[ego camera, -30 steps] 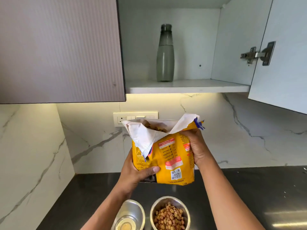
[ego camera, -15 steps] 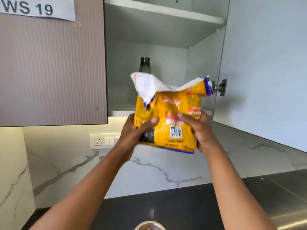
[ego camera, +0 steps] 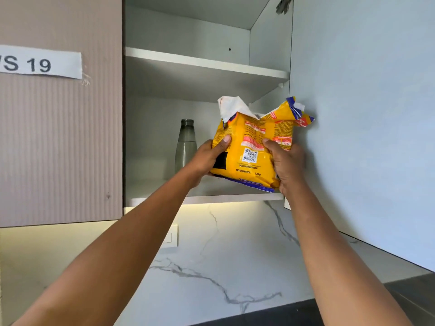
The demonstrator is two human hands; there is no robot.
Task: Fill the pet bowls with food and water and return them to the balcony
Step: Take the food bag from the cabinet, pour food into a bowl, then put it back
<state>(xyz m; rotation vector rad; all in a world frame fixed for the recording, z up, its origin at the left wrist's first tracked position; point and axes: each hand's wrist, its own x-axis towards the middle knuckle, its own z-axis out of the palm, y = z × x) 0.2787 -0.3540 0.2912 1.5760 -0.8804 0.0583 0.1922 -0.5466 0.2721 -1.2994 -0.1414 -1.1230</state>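
Note:
A yellow dog food bag (ego camera: 251, 147) with a torn white-lined top is held up at the open wall cupboard, its base over the front of the lower shelf (ego camera: 235, 197). My left hand (ego camera: 207, 158) grips the bag's left side and my right hand (ego camera: 286, 164) grips its right side and bottom corner. The pet bowls are out of view below the frame.
A grey bottle (ego camera: 186, 144) stands on the lower shelf just left of the bag. The open cupboard door (ego camera: 362, 118) is on the right, touching the bag's top corner. An upper shelf (ego camera: 204, 63), a closed door labelled "WS 19" (ego camera: 58, 137), marble backsplash (ego camera: 223, 255) and dark counter (ego camera: 409, 295) surround.
Both hands have lifted the bag from above the bowls up to the cupboard's lower shelf. The view tilted upward, so the two bowls dropped out of frame.

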